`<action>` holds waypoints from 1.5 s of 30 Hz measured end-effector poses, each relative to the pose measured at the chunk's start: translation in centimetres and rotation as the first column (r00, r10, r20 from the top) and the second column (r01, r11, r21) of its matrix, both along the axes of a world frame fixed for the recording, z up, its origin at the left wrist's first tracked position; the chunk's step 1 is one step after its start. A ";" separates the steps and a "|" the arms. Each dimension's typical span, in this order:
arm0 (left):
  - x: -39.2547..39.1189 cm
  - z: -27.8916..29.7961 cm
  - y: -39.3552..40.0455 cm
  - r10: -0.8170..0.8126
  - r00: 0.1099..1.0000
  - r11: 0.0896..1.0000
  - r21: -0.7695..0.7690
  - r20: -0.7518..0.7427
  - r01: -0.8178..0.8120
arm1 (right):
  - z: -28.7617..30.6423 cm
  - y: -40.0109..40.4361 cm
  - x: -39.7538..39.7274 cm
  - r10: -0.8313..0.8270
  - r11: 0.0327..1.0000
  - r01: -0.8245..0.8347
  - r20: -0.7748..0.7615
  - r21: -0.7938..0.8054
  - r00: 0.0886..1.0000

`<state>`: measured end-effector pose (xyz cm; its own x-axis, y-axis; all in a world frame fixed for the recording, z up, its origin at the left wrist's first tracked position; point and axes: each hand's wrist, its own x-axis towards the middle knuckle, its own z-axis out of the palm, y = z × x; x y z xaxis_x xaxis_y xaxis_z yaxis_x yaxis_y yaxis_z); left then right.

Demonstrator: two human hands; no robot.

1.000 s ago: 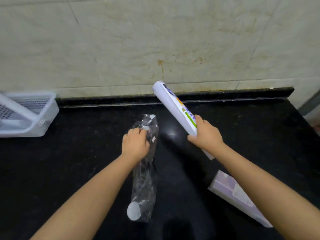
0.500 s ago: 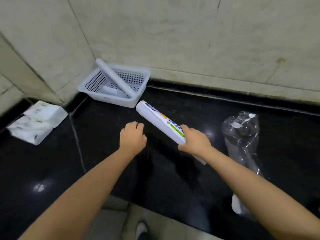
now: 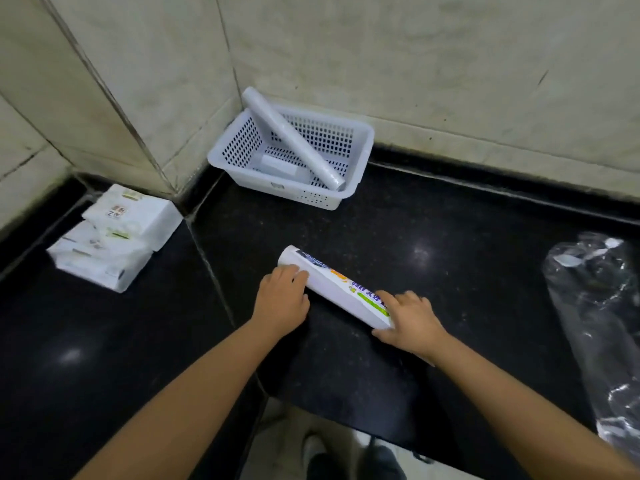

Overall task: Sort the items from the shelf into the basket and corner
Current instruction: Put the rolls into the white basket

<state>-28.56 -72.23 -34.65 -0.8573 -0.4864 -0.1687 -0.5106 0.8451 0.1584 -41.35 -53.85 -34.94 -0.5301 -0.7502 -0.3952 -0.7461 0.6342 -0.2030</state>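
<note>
Here, both hands hold a white printed roll (image 3: 334,287) over the black surface (image 3: 450,237), left hand (image 3: 282,301) curled near its far end, right hand (image 3: 410,318) gripping the near end, apparently steadying it for the white basket (image 3: 360,157) beyond.

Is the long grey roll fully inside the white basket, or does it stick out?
It sticks out: the grey roll leans diagonally, both ends resting over the rim of the basket.

Your left hand (image 3: 282,299), free and curled 0.5 s ago, now has a grip on the far end of the printed roll (image 3: 334,287), joining your right hand (image 3: 408,318). The roll sits lower, nearer the table (image 3: 450,237).
</note>
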 end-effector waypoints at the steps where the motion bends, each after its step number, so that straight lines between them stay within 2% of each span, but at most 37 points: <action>1: -0.2 -0.3 -0.2 -0.008 1.000 1.000 0.011 -0.001 0.008 | 0.3 0.2 -0.1 -0.002 1.000 0.002 -0.014 -0.007 1.000; 3: -0.9 -0.6 -0.8 -0.026 0.999 0.999 0.025 -0.026 0.026 | 1.5 0.5 -0.3 0.034 0.978 -0.062 -0.141 -0.198 0.989; 5: -1.7 -0.5 -1.3 -0.043 0.997 0.998 0.042 -0.059 0.046 | 2.3 0.5 -0.3 0.061 0.903 -0.176 -0.288 -0.392 0.956; 6: -1.9 -0.4 -1.6 -0.055 0.996 0.997 0.051 -0.070 0.059 | 2.5 0.2 -0.4 0.084 0.882 -0.228 -0.340 -0.411 0.937; 8: -2.2 -0.2 -2.0 -0.078 0.995 0.995 0.060 -0.068 0.082 | 3.0 -0.8 -0.5 0.165 0.935 -0.234 -0.258 -0.268 0.952; 11: -2.0 0.0 -2.1 -0.105 0.994 0.993 0.048 -0.024 0.106 | 1.7 -2.2 -0.9 0.076 0.995 -0.080 -0.072 -0.055 0.994; 14: -1.6 -0.2 -2.0 -0.102 0.995 0.994 0.047 0.011 0.101 | 0.0 -3.3 -0.8 0.057 0.998 -0.055 -0.053 0.027 0.997; 19: -1.3 0.2 -2.2 -0.123 0.992 0.992 0.026 0.009 0.123 | -0.5 -3.8 -1.3 -0.018 0.999 0.019 0.021 -0.036 1.000; 22: -1.5 2.0 -2.9 -0.087 0.986 0.996 0.005 -0.146 0.088 | 1.3 -3.7 -2.4 -0.059 0.987 0.071 0.090 -0.142 0.994; 25: -2.7 4.2 -4.1 -0.057 0.934 0.998 -0.032 -0.353 0.049 | 4.3 -4.0 -4.9 -0.082 0.947 0.145 0.219 -0.287 0.972; 27: -4.1 5.5 -5.2 -0.057 0.921 0.997 -0.078 -0.384 0.029 | 6.4 -4.7 -7.2 -0.100 0.912 0.192 0.256 -0.362 0.961; 30: -7.2 6.9 -7.1 -0.042 0.943 0.996 -0.093 -0.331 0.012 | 8.7 -6.5 -10.9 -0.120 0.866 0.237 0.276 -0.440 0.954; 33: -10.4 6.7 -9.8 0.015 0.968 0.987 -0.154 -0.249 -0.055 | 10.1 -8.8 -14.5 -0.109 0.833 0.212 0.223 -0.510 0.969; 37: -14.7 6.4 -13.8 0.038 0.997 0.962 -0.268 -0.071 -0.056 | 10.9 -11.8 -17.3 -0.109 0.794 0.209 0.205 -0.571 0.973; 40: -18.1 6.6 -16.6 0.061 0.998 0.956 -0.288 0.006 -0.056 | 10.7 -13.3 -19.0 -0.124 0.796 0.220 0.204 -0.563 0.971; 45: -22.9 5.0 -20.0 -0.020 0.988 0.919 -0.386 0.151 0.078 | 9.0 -15.0 -20.8 -0.194 0.842 0.239 0.141 -0.483 0.971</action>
